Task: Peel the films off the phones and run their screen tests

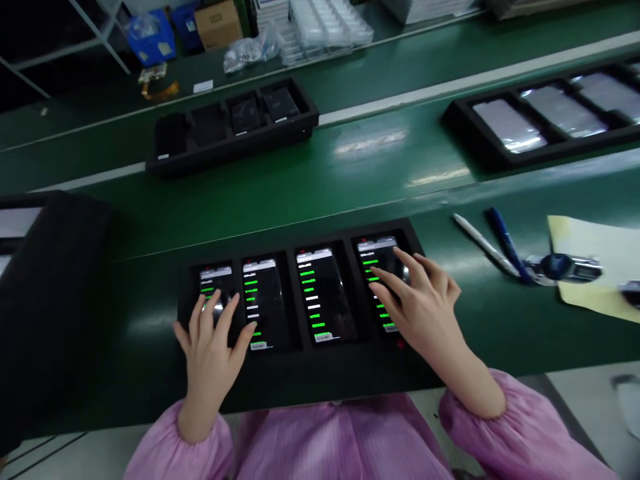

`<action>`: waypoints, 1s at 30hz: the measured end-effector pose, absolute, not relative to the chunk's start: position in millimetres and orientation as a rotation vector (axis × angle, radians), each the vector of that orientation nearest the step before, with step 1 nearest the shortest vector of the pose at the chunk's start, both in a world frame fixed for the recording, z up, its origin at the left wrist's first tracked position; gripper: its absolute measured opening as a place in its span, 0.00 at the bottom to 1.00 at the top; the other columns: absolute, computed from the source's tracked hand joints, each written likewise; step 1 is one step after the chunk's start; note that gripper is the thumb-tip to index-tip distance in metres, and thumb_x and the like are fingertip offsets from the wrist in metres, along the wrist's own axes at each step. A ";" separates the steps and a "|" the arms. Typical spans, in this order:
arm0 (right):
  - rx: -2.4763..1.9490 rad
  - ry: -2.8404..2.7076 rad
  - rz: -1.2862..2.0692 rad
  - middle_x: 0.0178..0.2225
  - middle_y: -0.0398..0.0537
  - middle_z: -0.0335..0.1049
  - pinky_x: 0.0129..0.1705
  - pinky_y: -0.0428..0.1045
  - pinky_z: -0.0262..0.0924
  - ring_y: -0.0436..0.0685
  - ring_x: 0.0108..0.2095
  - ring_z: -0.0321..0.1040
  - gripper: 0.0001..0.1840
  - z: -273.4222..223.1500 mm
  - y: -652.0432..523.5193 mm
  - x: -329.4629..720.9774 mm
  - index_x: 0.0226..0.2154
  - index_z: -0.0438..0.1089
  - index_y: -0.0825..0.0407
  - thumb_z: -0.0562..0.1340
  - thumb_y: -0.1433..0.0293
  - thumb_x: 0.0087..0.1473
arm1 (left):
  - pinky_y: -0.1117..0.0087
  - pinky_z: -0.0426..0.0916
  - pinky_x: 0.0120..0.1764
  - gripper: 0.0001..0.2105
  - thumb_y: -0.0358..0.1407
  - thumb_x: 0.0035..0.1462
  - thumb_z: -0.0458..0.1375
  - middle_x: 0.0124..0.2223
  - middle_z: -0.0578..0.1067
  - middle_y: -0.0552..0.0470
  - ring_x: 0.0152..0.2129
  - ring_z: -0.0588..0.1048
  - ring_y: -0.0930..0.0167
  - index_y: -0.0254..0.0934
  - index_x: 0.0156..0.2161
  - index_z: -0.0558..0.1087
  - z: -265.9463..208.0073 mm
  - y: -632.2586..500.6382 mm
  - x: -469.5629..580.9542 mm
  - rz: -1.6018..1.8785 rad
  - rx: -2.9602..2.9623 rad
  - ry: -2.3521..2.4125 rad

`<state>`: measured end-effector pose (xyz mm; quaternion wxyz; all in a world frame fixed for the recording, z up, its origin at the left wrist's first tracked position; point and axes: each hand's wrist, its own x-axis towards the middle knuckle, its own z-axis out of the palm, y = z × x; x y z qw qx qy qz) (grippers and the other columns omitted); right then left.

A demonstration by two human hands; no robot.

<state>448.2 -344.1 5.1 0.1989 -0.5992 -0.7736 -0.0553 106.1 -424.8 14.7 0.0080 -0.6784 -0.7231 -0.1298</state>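
Note:
A black foam tray (320, 370) lies in front of me with smartphones in its slots, their dark screens lit with green and white text lines. My left hand (213, 347) is spread over the leftmost smartphone (207, 275), its thumb reaching to the edge of the second smartphone (265, 293). Untouched between my hands is the third smartphone (325, 293). Over the rightmost smartphone (377, 250), my right hand (425, 297) has its fingers apart, fingertips at the screen. Whether the fingertips press the glass cannot be made out. Neither hand holds anything.
Another black tray (235, 143) with phones sits on the green belt (350, 160). A tray of wrapped phones (505, 157) stands at right, dark foam trays (60, 267) at left. Pens (507, 243) and yellow paper (600, 297) lie right. Behind are a cardboard box (219, 25) and blue bins (151, 37).

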 end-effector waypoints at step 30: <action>-1.790 -2.187 -0.006 0.67 0.62 0.60 0.50 0.78 0.62 0.85 0.64 0.58 0.23 27.6 -419.8 445.9 0.65 0.67 0.38 0.56 0.56 0.71 | 0.10 0.47 0.53 0.28 0.49 0.72 0.50 0.72 0.57 0.32 0.70 0.53 0.33 0.52 0.73 0.57 26.7 -489.7 128.0 -0.190 -1.802 -2.615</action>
